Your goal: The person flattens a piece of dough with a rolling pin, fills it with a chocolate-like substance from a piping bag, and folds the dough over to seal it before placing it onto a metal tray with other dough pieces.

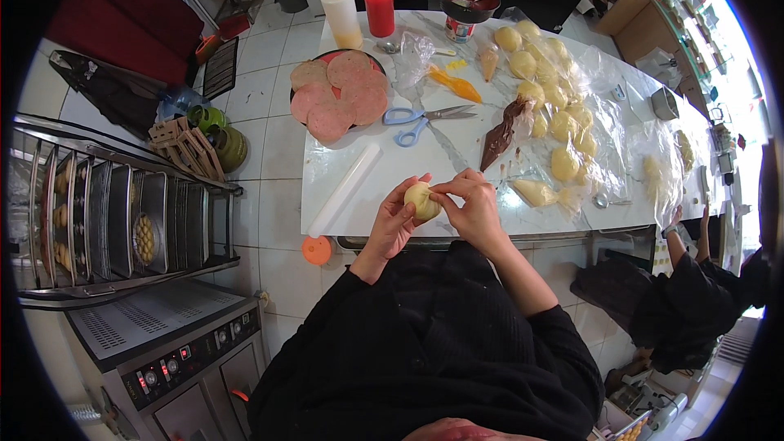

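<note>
A pale yellow dough ball [422, 201] is held up over the table's near edge. My left hand [394, 216] cups it with curled fingers and thumb. With thumb and fingertips, my right hand [472, 206] pinches the dough at its right side, where it looks gathered into folds. Left of my hands lies a white rolling pin [346, 189]. Beyond it are blue-handled scissors [426, 118] and a plate of round pink meat slices [336, 96]. A piping bag with brown filling [500, 135] rests to the right, beside several dough balls [565, 125] under clear plastic.
White [339, 10] and red [378, 0] squeeze bottles and a dark bowl [469, 0] stand at the table's far side. An orange piping bag [454, 82] lies mid-table. At left are a tray rack [122, 212] and an oven [167, 343]. Another person [686, 302] works at right.
</note>
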Available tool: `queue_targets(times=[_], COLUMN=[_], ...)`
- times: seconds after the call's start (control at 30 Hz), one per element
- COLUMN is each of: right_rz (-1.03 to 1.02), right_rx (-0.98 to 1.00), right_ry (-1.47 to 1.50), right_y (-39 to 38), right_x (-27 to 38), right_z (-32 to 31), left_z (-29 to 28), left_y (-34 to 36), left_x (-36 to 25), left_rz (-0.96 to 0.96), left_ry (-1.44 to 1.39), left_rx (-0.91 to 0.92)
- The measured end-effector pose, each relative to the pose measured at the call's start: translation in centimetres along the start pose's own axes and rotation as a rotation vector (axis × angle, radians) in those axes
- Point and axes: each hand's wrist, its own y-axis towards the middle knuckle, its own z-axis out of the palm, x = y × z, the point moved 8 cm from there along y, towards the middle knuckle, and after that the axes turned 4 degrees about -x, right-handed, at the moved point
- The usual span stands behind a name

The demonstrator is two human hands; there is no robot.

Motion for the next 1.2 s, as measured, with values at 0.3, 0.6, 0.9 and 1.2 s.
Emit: queue_targets(times=[0.3, 0.6, 0.9, 1.2], right_rz=[-0.23, -0.089, -0.187, 0.043], right_rx=[-0.028, -0.035, -0.062, -0.122], right_ry=[-0.073, 0.029, -0.072, 0.0], right_y=[0.3, 1.0, -0.2, -0.1], right_x=[1.6, 2.9, 0.4, 0.6], right_z=[0.4, -0.7, 1.4, -0.4], left_z=[1.1, 0.1, 0.2, -0.2], left_y=[-0.2, 0.1, 0.0, -0.2], left_x=[-1.0, -0.2, 0.0, -0.3], left_rz=[0.192, -0.081, -0.029, 0.008], left_ry=[0.134, -0.132, -0.023, -0.149], left_rx=[-0.027, -0.041, -0.033, -0.064])
